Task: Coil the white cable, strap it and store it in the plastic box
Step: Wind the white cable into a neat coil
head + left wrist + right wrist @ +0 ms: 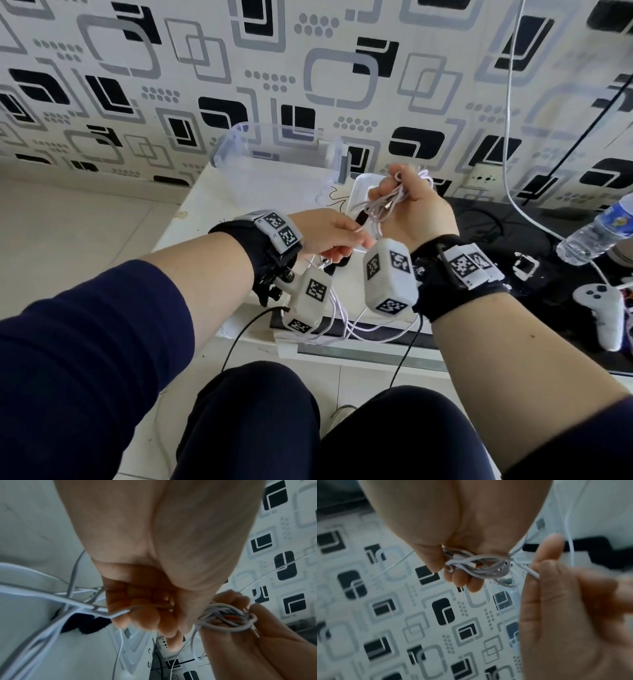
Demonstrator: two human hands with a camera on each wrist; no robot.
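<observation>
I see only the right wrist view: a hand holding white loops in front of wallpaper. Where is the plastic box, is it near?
Observer: The clear plastic box stands on the white table, just beyond both hands.
Operator: Is any cable inside it already?
Observer: No, the white cable is bundled in the right hand, above the table.
Operator: Does the left hand hold only cable?
Observer: The left hand pinches a cable strand, and a black strap sticks up from its fingers.
</observation>
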